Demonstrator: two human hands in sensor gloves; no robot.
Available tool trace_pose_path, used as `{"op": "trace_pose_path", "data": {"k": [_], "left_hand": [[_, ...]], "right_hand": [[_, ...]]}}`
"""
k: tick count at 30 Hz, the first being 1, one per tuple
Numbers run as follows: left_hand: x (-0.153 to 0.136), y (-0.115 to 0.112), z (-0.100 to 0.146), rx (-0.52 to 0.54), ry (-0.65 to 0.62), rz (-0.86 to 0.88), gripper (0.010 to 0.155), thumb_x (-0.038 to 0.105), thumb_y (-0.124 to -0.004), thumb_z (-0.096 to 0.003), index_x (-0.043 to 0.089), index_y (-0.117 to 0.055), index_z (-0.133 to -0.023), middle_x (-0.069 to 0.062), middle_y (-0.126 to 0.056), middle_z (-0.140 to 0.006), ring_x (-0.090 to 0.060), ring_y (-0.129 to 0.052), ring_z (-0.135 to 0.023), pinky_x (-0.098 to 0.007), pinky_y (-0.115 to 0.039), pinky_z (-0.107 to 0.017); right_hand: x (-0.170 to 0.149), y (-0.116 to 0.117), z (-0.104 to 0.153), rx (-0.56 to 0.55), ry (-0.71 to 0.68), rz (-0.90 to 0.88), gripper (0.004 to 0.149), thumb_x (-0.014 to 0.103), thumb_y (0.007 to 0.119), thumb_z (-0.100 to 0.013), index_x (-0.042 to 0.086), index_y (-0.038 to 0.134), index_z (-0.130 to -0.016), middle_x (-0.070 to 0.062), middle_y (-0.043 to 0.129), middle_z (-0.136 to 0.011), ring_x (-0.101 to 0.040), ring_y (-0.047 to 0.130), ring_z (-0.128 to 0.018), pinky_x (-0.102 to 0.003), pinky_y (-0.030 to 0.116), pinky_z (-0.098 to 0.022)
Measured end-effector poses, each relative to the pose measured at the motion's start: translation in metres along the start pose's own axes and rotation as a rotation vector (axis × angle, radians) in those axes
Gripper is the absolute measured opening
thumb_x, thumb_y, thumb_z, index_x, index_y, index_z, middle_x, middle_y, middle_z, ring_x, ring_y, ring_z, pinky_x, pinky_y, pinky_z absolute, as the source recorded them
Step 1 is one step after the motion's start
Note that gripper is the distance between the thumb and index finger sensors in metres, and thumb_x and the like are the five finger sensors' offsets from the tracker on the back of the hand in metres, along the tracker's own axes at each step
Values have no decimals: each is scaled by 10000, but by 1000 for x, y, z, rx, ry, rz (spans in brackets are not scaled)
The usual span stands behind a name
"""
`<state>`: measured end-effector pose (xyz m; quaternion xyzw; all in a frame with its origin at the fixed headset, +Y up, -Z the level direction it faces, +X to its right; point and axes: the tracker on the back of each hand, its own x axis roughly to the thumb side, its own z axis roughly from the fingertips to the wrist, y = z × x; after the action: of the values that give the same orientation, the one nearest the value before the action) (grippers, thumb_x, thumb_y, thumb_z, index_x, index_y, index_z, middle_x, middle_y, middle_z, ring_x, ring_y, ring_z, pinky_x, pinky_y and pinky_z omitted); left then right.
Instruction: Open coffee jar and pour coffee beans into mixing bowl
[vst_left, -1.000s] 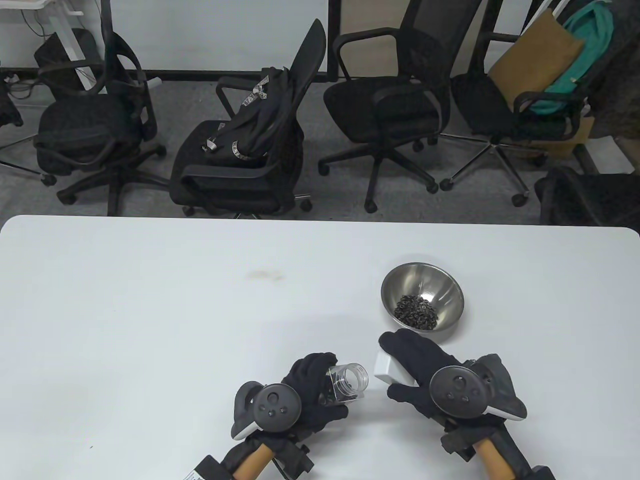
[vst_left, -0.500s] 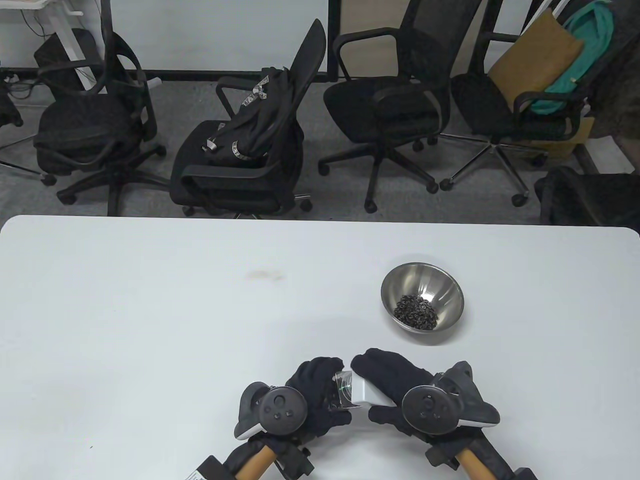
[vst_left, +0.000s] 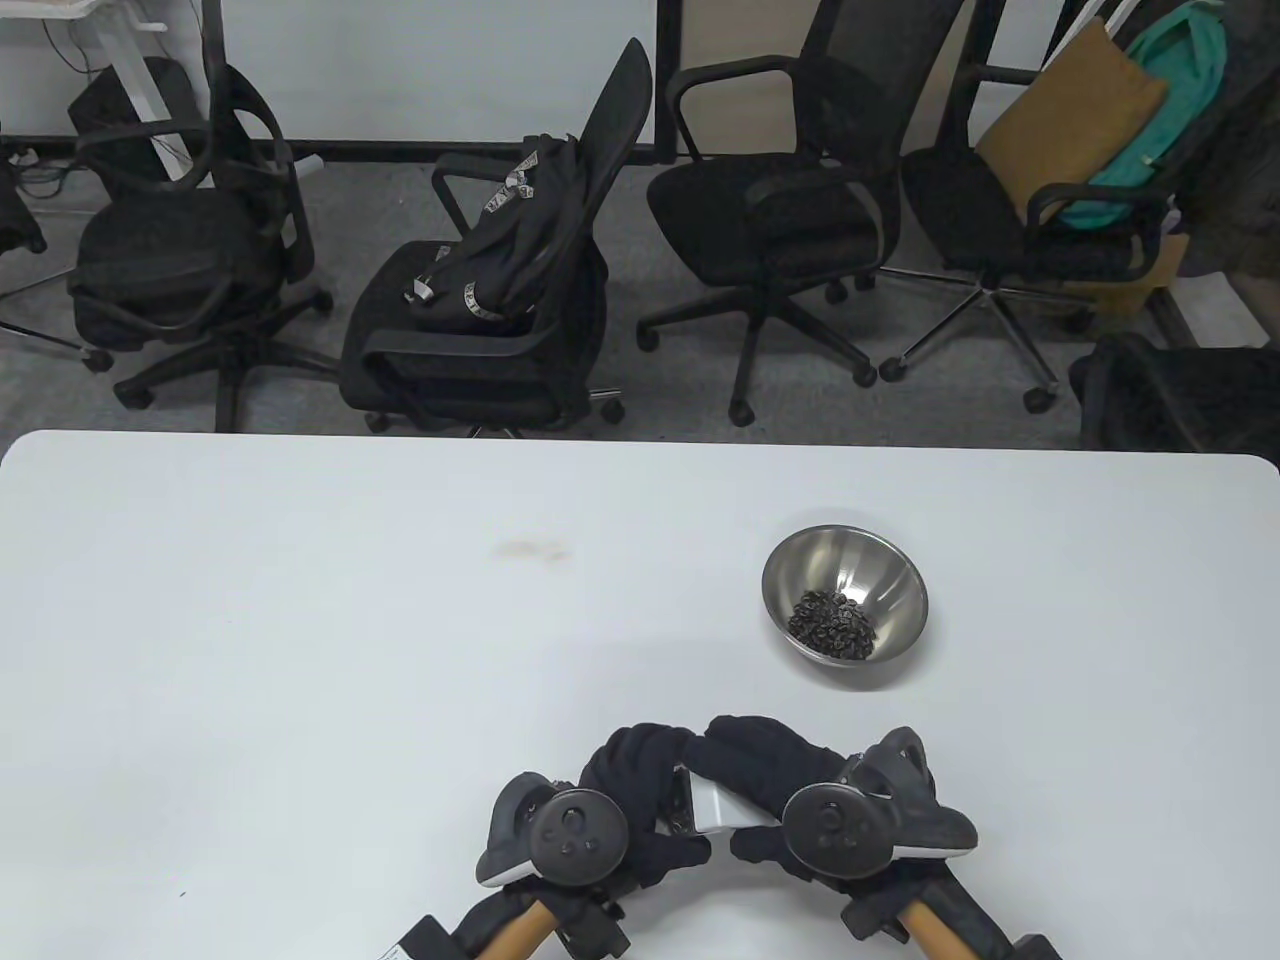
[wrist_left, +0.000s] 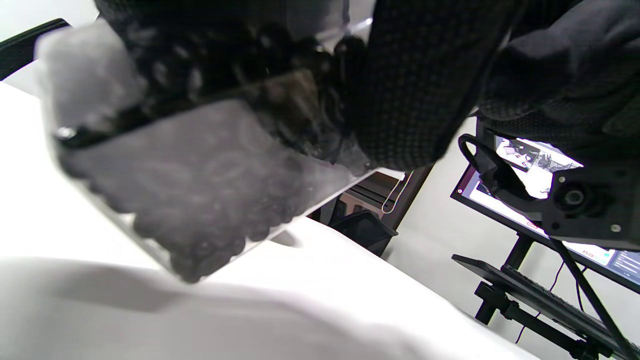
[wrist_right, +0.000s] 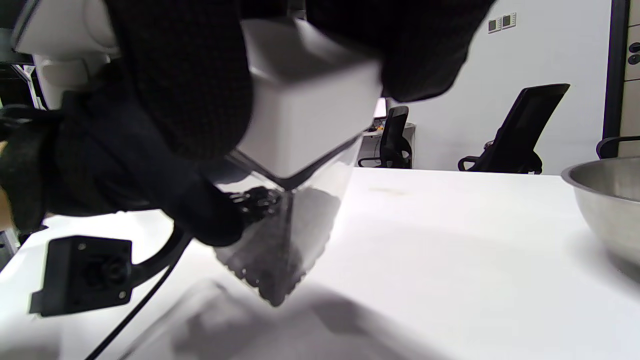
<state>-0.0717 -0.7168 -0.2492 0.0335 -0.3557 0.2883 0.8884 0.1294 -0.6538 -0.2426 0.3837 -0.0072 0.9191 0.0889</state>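
Note:
My left hand (vst_left: 640, 795) grips a clear square coffee jar (vst_left: 683, 800), tilted on its side just above the table, with some beans left inside. The jar also shows in the left wrist view (wrist_left: 200, 175) and the right wrist view (wrist_right: 285, 235). My right hand (vst_left: 765, 770) holds the white square lid (vst_left: 715, 808) against the jar's mouth; the lid also shows in the right wrist view (wrist_right: 305, 115). The steel mixing bowl (vst_left: 795, 565) stands behind and to the right of the hands, with a heap of coffee beans (vst_left: 830, 625) in it.
The white table (vst_left: 300, 650) stretches left and back from the hands. The bowl's rim (wrist_right: 605, 175) is close on the right in the right wrist view. Office chairs (vst_left: 500, 300) stand on the floor beyond the table's far edge.
My right hand has carried the lid left from beside the bowl onto the jar's open mouth. Both hands have drawn a little toward the near edge.

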Motion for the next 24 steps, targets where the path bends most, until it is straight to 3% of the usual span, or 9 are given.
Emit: {"op": "trace_pose_path", "data": {"k": [8,13,19,22,24], "left_hand": [[3,-3,1,9,2,-51,949,429,-1041,-408,7,-533,-1090,-249,-634,-1044,-436,-737,-907,-620,-678,-714],[5,-4,2,27,2,-68,949,430,-1040,-411,4,-527,-1086,-252,-627,-1040,-438,-732,-903,-621,-676,-712],[8,-6,3,28,3,-99,951,433,-1038,-413,2,-521,-1085,-253,-623,-1038,-436,-730,-901,-621,-675,-710],[8,-6,2,25,11,-105,952,433,-1038,-413,1,-520,-1085,-254,-622,-1039,-437,-729,-901,-621,-675,-710],[8,-5,1,29,13,-90,952,436,-1035,-415,2,-517,-1086,-251,-620,-1040,-437,-729,-902,-620,-675,-710]], "right_hand": [[1,1,1,-16,58,27,867,488,907,-482,169,459,-1152,-259,675,-1054,-423,835,-860,-460,817,-626],[0,3,1,-65,145,-2,860,602,811,-517,73,528,-1133,-301,804,-919,-386,965,-672,-385,898,-495],[-1,8,1,-68,281,-77,863,653,697,-557,-19,592,-1089,-326,881,-788,-326,1032,-495,-316,940,-357],[-1,9,2,-65,284,-83,891,669,646,-556,-41,582,-1090,-339,879,-788,-318,1034,-492,-312,939,-351],[-2,6,3,-6,281,-112,977,703,585,-540,-56,465,-1143,-403,763,-921,-439,965,-622,-427,892,-439]]}}
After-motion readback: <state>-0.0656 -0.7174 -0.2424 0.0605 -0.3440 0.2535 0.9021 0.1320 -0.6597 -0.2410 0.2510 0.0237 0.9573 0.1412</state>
